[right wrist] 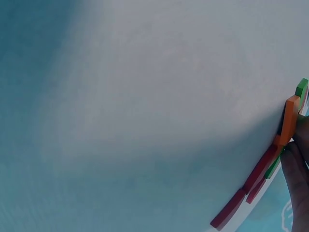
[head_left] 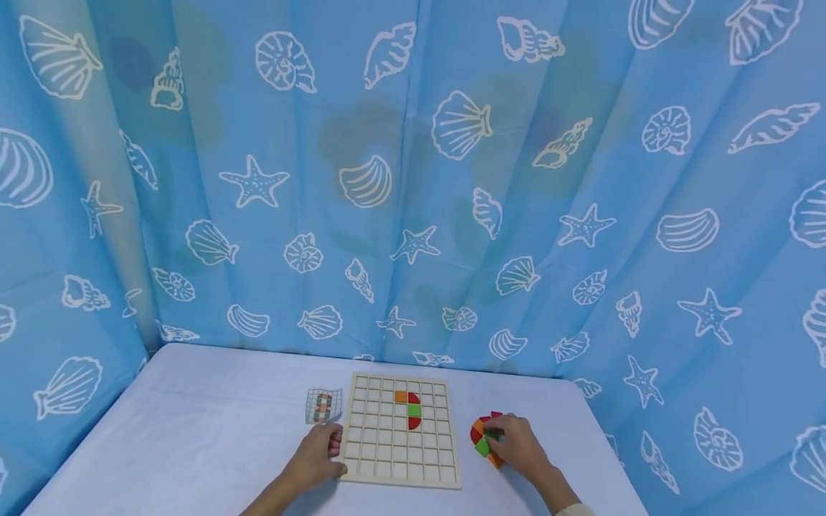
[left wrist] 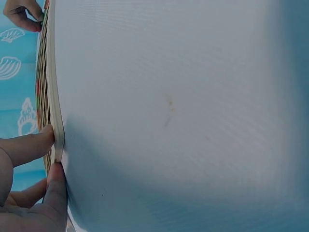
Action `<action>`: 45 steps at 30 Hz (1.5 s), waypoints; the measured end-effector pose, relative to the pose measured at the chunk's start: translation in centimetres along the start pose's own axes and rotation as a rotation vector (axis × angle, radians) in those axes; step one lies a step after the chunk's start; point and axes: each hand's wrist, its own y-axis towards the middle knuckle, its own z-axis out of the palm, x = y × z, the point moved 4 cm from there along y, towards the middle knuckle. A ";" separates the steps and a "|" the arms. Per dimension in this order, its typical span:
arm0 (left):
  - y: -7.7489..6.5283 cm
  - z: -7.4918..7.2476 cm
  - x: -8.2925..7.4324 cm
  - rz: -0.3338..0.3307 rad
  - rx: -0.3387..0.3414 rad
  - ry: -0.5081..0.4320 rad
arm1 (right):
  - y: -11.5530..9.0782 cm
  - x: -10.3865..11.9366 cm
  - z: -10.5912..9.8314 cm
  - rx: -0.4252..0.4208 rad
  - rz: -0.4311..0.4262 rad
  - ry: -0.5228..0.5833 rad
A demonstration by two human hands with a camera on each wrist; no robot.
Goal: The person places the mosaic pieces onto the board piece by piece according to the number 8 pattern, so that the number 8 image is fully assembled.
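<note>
A wooden grid board (head_left: 400, 481) lies on the table with an orange square (head_left: 401, 396), a green square (head_left: 414, 411) and two red curved pieces in its cells. My left hand (head_left: 316, 455) grips the board's near left corner, thumb and a finger (left wrist: 55, 179) on its edge. At the right, my right hand (head_left: 516, 441) reaches into a small pile of coloured pieces (head_left: 482, 447). Its fingertips pinch a dark green piece (head_left: 494, 434) there, partly hidden by the fingers. Orange (right wrist: 289, 118) and red (right wrist: 260, 169) pieces lie beside those fingers in the right wrist view.
A small pattern card (head_left: 323, 405) with a printed grid and coloured shapes lies left of the board, its near right corner lifted. The white table (head_left: 213, 401) ends at a blue shell-print curtain (head_left: 400, 215) behind and at the sides.
</note>
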 end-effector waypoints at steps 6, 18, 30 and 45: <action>0.0 0.1 0.1 -0.006 -0.002 0.006 | -0.1 -0.1 -0.1 -0.001 -0.005 -0.008; 0.1 0.0 0.2 0.011 -0.004 0.007 | 1.0 0.3 0.2 0.021 0.023 0.026; -0.1 -0.2 -0.3 -0.006 -0.002 0.007 | 1.8 1.8 0.6 0.045 -0.017 -0.002; 0.0 -0.2 -0.3 -0.012 0.005 0.031 | 2.3 1.9 1.1 0.048 -0.032 0.015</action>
